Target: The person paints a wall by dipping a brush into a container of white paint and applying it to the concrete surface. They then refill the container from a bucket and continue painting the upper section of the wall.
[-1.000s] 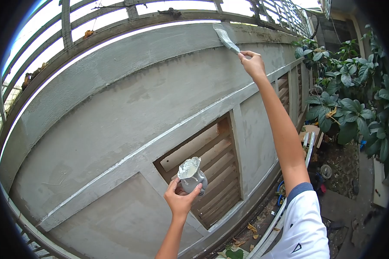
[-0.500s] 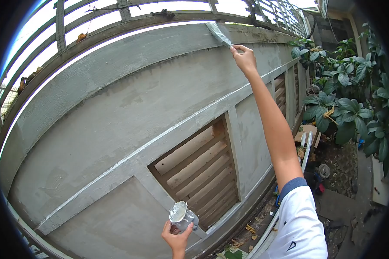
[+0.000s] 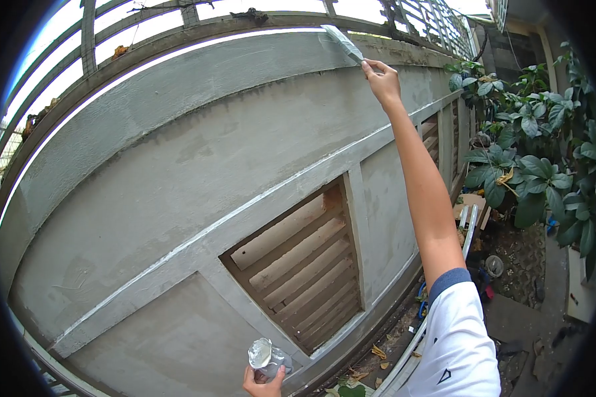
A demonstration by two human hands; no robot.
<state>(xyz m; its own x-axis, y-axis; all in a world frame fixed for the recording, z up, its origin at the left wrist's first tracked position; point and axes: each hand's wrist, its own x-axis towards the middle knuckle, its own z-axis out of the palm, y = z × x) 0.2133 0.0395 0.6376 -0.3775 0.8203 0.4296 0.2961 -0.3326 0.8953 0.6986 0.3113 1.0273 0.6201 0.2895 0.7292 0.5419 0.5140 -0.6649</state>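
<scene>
My right hand (image 3: 383,82), arm stretched far up, grips the handle of a paintbrush (image 3: 344,45). Its bristles lie at the upper edge of the grey wall's raised top band (image 3: 245,63), just under the wooden fence rail. Low in the view, my left hand (image 3: 263,384) is wrapped round a small paint-smeared container (image 3: 269,358) with whitish paint at its mouth. The container is tilted, in front of the lower wall near the louvred vent (image 3: 304,264).
A slatted fence (image 3: 139,33) runs along the wall top, with dry leaves caught on it. Leafy plants (image 3: 530,159) crowd the right side. Pale rails (image 3: 469,231), fallen leaves (image 3: 379,351) and a small round container (image 3: 494,266) lie along the ground beside the wall.
My right hand and the brush have moved slightly right, with the bristles a little higher on the band. My left hand and the container have dropped lower and slightly left in view.
</scene>
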